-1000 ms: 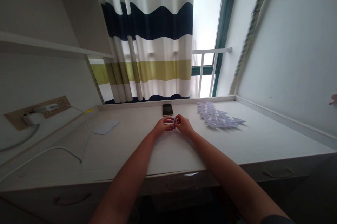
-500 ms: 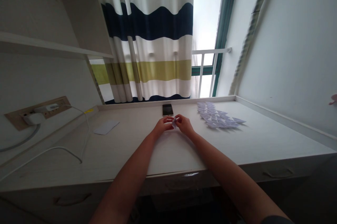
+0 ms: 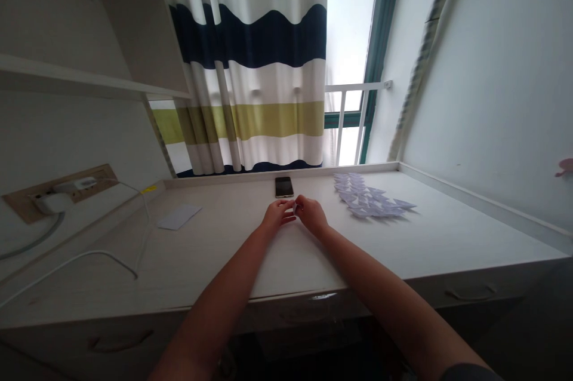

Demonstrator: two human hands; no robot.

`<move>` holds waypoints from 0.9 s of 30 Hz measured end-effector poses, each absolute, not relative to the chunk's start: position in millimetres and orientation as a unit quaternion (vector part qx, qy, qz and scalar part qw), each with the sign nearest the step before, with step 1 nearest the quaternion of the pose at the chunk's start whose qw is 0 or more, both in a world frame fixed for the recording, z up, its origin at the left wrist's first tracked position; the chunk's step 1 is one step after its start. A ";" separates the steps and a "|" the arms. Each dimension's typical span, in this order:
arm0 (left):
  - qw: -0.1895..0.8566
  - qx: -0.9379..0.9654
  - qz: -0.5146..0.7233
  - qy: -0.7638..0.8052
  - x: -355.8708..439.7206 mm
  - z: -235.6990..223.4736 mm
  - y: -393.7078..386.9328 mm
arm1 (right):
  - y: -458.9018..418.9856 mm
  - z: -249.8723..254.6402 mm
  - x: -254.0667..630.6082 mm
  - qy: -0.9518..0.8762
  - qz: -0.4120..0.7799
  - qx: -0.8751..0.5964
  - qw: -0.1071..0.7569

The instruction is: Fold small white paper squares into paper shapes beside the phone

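Between my two hands is a small piece of folded white paper [image 3: 295, 208], mostly covered by fingers. My left hand [image 3: 276, 215] pinches its left side, the lower fingers stretched out beneath. Closed on its right side is my right hand [image 3: 312, 214], thumb and forefinger at the top. Just beyond the hands a dark phone [image 3: 283, 187] lies flat on the desk. To the right rest several folded paper pieces [image 3: 369, 199] with pointed ends, set in rows. A flat stack of paper sheets [image 3: 179, 217] lies off to the left.
The white desk [image 3: 215, 267] has a raised rim at the back and right. A white cable [image 3: 101, 251] runs over its left side from a wall socket [image 3: 67, 190]. Shelves overhang at upper left; a striped curtain [image 3: 255, 118] hangs behind.
The folded paper has turned between my fingers and less of it shows. My left hand's lower fingers have spread a little. The view has shifted slightly; the other things stay put.
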State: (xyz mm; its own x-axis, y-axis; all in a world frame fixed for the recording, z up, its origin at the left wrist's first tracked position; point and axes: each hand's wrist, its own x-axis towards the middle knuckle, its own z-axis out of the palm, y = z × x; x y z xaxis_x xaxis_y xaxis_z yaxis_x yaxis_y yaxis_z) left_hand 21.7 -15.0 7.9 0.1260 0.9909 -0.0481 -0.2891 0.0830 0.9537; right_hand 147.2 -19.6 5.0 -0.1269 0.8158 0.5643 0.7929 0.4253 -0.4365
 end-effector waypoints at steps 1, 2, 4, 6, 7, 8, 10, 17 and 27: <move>0.615 0.421 0.528 0.408 22.9 7.8 -15.4 | -20.8 6.0 146.3 -0.755 0.004 -0.538 0.375; 0.618 0.412 0.531 0.407 23.5 7.5 -15.5 | -21.8 6.8 145.6 -0.759 -0.003 -0.539 0.365; 0.628 0.397 0.533 0.405 23.5 6.8 -15.2 | -23.0 7.7 145.0 -0.766 -0.007 -0.537 0.354; 0.636 0.387 0.532 0.404 22.4 6.3 -14.6 | -23.2 7.9 145.3 -0.768 -0.002 -0.533 0.355; 0.638 0.384 0.531 0.405 21.8 6.4 -14.5 | -23.1 7.8 145.6 -0.768 0.003 -0.531 0.358; 0.639 0.382 0.530 0.406 21.3 6.5 -14.5 | -23.0 7.6 145.9 -0.767 0.007 -0.530 0.362; 0.641 0.381 0.526 0.408 20.7 6.8 -14.9 | -22.6 7.1 146.2 -0.763 0.010 -0.529 0.371; 0.645 0.377 0.517 0.418 21.1 7.9 -15.4 | -23.0 7.5 145.1 -0.748 0.013 -0.534 0.394; 0.677 0.304 0.520 0.423 23.2 12.4 -14.3 | -23.9 8.7 144.6 -0.782 -0.018 -0.498 0.375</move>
State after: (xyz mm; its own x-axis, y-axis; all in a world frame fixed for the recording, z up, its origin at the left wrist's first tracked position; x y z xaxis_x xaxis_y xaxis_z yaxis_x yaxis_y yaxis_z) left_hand 23.2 -14.3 12.4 0.1006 0.9614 -0.2563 -0.4462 0.2738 0.8520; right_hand 144.6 -23.9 8.7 -0.2228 0.7648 0.6044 0.7925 0.5032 -0.3446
